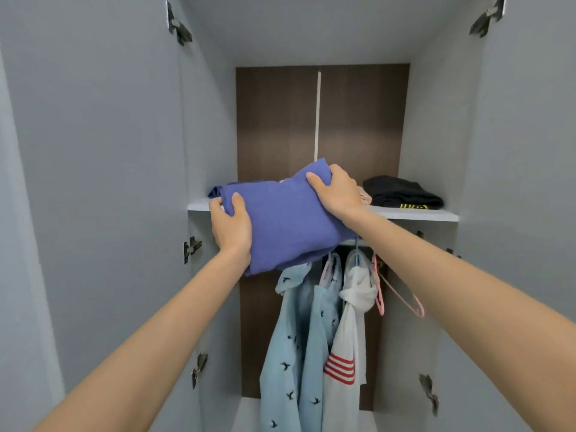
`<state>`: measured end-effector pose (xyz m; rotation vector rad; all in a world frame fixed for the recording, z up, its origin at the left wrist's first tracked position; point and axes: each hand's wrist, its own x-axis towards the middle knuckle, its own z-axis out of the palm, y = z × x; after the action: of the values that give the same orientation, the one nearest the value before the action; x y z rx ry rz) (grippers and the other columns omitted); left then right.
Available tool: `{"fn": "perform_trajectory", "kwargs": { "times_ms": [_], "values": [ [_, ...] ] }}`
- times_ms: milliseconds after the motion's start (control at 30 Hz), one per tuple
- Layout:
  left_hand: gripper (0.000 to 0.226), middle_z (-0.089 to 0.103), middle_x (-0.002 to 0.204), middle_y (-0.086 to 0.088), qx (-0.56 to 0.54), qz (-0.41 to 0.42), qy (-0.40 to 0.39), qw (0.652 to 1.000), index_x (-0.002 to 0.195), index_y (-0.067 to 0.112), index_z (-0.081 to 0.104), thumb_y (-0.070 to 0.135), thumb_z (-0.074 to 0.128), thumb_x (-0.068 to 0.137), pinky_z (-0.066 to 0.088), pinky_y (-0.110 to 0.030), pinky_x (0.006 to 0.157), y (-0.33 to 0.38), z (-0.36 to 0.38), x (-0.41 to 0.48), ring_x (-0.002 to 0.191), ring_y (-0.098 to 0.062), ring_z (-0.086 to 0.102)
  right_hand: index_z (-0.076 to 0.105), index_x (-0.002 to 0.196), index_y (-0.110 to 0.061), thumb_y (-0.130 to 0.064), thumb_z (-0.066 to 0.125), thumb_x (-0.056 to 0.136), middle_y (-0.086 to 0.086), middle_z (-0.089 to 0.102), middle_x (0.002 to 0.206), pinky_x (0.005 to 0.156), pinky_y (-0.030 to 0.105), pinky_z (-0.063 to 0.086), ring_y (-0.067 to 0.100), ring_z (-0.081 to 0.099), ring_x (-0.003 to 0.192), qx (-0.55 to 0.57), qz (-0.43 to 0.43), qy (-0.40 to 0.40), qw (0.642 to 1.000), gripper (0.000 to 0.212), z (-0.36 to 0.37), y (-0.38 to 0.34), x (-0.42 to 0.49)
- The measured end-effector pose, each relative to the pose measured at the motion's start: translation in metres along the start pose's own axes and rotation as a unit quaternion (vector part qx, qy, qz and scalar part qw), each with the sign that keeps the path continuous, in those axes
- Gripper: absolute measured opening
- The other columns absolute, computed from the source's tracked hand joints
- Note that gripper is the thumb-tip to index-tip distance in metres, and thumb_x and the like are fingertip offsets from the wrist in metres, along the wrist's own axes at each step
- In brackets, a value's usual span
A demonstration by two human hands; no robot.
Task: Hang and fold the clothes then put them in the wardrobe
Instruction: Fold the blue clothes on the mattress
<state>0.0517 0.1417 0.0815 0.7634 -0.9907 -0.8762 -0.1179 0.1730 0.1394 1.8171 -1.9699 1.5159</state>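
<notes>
Wardrobe (318, 120) open, both doors swung wide. Dark back panel, white shelf (420, 215) running 9 to 3 o'clock across mid-view.

Below the shelf, toward 6 o'clock, hang a bird-print shirt (299, 338), a white shirt (346, 353) with red stripes and one bare pink hanger (402, 299) at their 3 o'clock side.

Blue garment (286, 219), folded, sits at centre view. Its far edge lies over the left half of the shelf; its near edge overhangs the lip and sags toward 6 o'clock.

Left hand (232, 226) grips the garment's 9 o'clock edge, thumb on top, fingers curled under. Right hand (336, 191) grips the 1 o'clock corner, thumb across the top, fingers wrapped over the far side. Both are closed firmly on cloth.

Also on the shelf is a black garment (402, 191), folded, at 3 o'clock of the blue one and apart from it. A beige garment (365, 196) lies between them, just beyond the right hand and mostly hidden.

Step in hand, as I read it: seating the blue fold on the shelf. Advice:
- Keep the fold level and feed it toward 12 o'clock until the sagging edge clears the lip.
- Hold to the 9 o'clock half so it does not ride up on the beige piece.
- Draw the under-fingers out flat and last, or the bottom layer drags open.
- Press the top once to settle it.
</notes>
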Motion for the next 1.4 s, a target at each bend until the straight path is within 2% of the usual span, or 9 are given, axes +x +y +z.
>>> {"fn": "perform_trajectory", "kwargs": {
  "times_ms": [133,267,467,700,833,933,1067,1200,1400],
  "values": [
    [0.019,0.050,0.078,0.003,0.005,0.006,0.031,1.000,0.093,0.017,0.040,0.034,0.045,0.096,0.044,-0.034,0.070,-0.011,0.021,0.052,0.074,-0.020,0.051,0.049,0.117,-0.011,-0.047,0.047,0.094,0.007,0.058,0.116,0.082,0.037,0.042,0.027,0.055,0.103,0.000,-0.015,-0.025,1.000,0.043,0.028,0.006,0.064],
    [0.018,0.050,0.079,0.005,0.017,0.021,0.049,0.998,0.094,0.018,0.040,0.034,0.045,0.097,0.045,-0.029,0.064,-0.025,0.036,0.107,0.071,-0.015,0.052,0.048,0.119,-0.012,-0.048,0.045,0.095,0.007,0.058,0.117,0.080,0.036,0.042,0.027,0.056,0.103,-0.012,-0.033,-0.034,0.999,0.044,0.063,0.012,0.121],
    [0.018,0.050,0.082,0.004,0.029,0.023,0.032,0.999,0.099,0.017,0.039,0.034,0.044,0.097,0.049,-0.040,0.081,-0.047,0.056,0.195,0.080,-0.022,0.053,0.046,0.103,-0.016,-0.048,0.046,0.095,0.006,0.060,0.114,0.075,0.033,0.037,0.029,0.055,0.102,-0.049,-0.046,-0.030,0.997,0.033,0.115,0.019,0.206],
    [0.017,0.050,0.082,0.003,0.010,-0.001,0.008,1.000,0.105,0.017,0.034,0.032,0.040,0.100,0.049,-0.033,0.068,-0.067,0.084,0.289,0.070,-0.016,0.052,0.048,0.094,-0.017,-0.049,0.048,0.092,0.003,0.059,0.103,0.071,0.034,0.038,0.026,0.055,0.092,-0.083,-0.055,-0.046,0.994,0.033,0.170,0.024,0.307],
    [0.018,0.050,0.086,0.003,0.013,-0.033,0.004,0.999,0.112,0.019,0.033,0.032,0.038,0.101,0.050,-0.041,0.080,-0.079,0.096,0.329,0.081,-0.022,0.053,0.049,0.090,-0.018,-0.051,0.050,0.091,0.000,0.057,0.095,0.069,0.033,0.039,0.024,0.055,0.087,-0.084,-0.077,-0.067,0.991,0.033,0.198,0.029,0.358],
    [0.014,0.050,0.087,0.002,0.001,-0.049,0.004,0.999,0.109,0.020,0.029,0.029,0.037,0.102,0.050,-0.032,0.062,-0.089,0.102,0.351,0.073,-0.018,0.054,0.053,0.093,-0.016,-0.051,0.053,0.090,0.001,0.059,0.096,0.077,0.036,0.045,0.025,0.057,0.092,-0.074,-0.096,-0.113,0.986,0.035,0.220,0.034,0.391],
    [0.013,0.051,0.088,0.002,-0.006,-0.050,0.021,0.999,0.110,0.021,0.027,0.024,0.037,0.102,0.047,-0.029,0.052,-0.103,0.108,0.370,0.071,-0.017,0.055,0.062,0.104,-0.007,-0.050,0.057,0.089,0.007,0.063,0.105,0.081,0.035,0.044,0.026,0.059,0.097,-0.049,-0.115,-0.179,0.976,0.046,0.252,0.039,0.427],
    [0.010,0.049,0.089,0.004,0.003,-0.041,0.041,0.998,0.107,0.019,0.025,0.022,0.033,0.103,0.047,-0.025,0.039,-0.113,0.114,0.377,0.071,-0.014,0.055,0.064,0.107,-0.011,-0.050,0.059,0.088,0.006,0.063,0.110,0.082,0.032,0.043,0.023,0.058,0.098,-0.035,-0.126,-0.236,0.963,0.045,0.282,0.047,0.453],
    [0.011,0.045,0.089,0.003,0.004,-0.064,0.086,0.994,0.107,0.015,0.024,0.015,0.034,0.102,0.047,-0.025,0.039,-0.131,0.114,0.388,0.069,-0.012,0.053,0.066,0.100,-0.016,-0.051,0.062,0.086,0.001,0.063,0.105,0.084,0.031,0.043,0.022,0.057,0.098,-0.012,-0.150,-0.280,0.948,0.038,0.330,0.059,0.477]
  ]
}}
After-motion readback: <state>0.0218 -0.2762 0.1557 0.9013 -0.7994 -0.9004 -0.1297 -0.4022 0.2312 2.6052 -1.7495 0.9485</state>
